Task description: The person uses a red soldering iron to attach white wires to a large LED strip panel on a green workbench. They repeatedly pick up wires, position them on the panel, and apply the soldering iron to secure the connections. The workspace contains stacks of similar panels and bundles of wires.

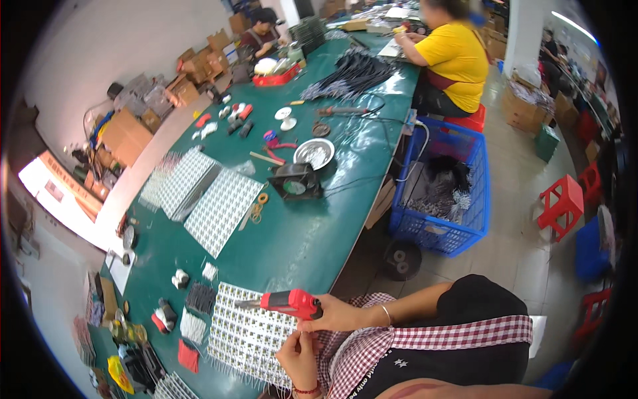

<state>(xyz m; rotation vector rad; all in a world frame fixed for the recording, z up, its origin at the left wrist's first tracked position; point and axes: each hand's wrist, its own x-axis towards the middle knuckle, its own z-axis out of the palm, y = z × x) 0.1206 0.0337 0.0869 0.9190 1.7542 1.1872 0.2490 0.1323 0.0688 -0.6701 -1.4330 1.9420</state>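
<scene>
A long green-topped worktable point(286, 253) crosses a busy workshop from lower left to upper centre. At bottom centre, a person's right hand point(335, 314) grips a gun-shaped red-and-black tool point(292, 303), fingers wrapped around its handle, the grey pointed tip aimed left. Just below, finger and thumb tips of the left hand point(298, 359) meet; whether they pinch anything is too small to tell. The tool overlaps the top of a white panel point(242, 332) patterned with rows of small dark-centred squares. Right of centre, a blue plastic crate point(458, 241) holds black cables and grey strands. Above centre, a round silver metal bowl point(328, 150) contains small white pieces. Farther up, a shallow red tray point(276, 80) carries white rounded items, while a co-worker in a yellow shirt point(455, 60) sits at upper right.
</scene>
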